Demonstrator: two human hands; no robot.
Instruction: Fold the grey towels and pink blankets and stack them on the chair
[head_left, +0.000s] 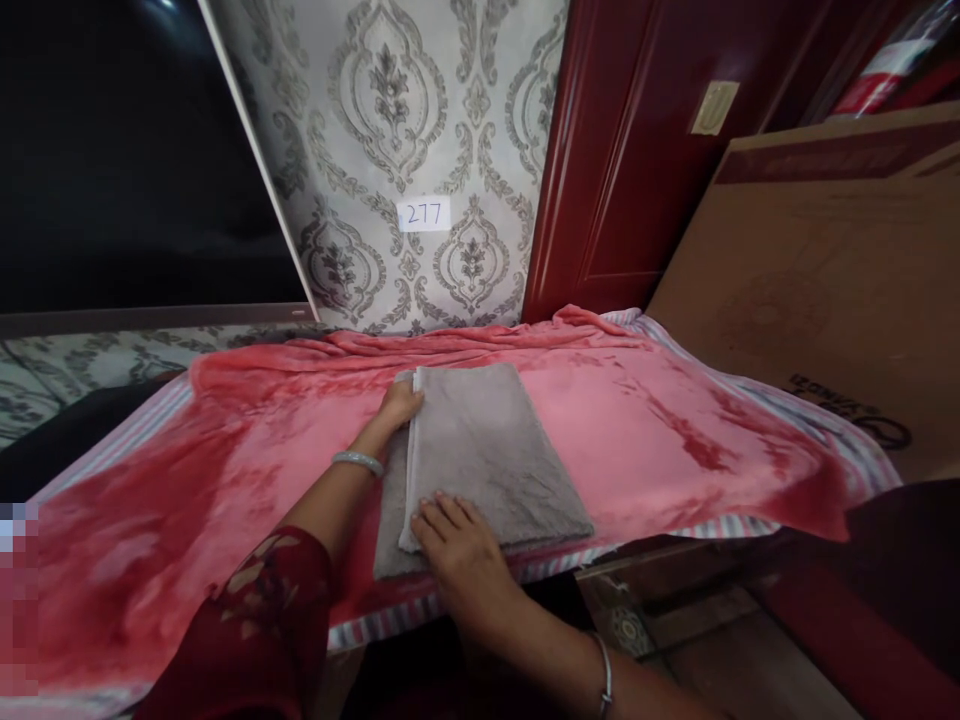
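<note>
1. At the centre of the frame, a folded gray cloth point(495, 450) is seen laid flat on a pink-and-red blanket point(600, 410), its upper layer set a little to the right so that a strip of the lower layer is left showing along the left side.
2. Up at the cloth's top left corner, the left hand point(400, 403) is placed, fingers partly curled, right against the pale edge of the upper layer; whether that edge is pinched cannot be told.
3. Down at the cloth's lower left, the right hand point(461, 555) is laid palm down, fingers extended and slightly parted, fingertips rested on the upper layer; nothing is gripped by it.
4. Between and to the right of the two hands, most of the cloth is spread uncovered, with its lower edge brought close to the blanket's striped border.
5. Farther out, the scene is framed by a dark screen point(142, 160) at upper left and a cardboard box point(825, 280) at right.
</note>
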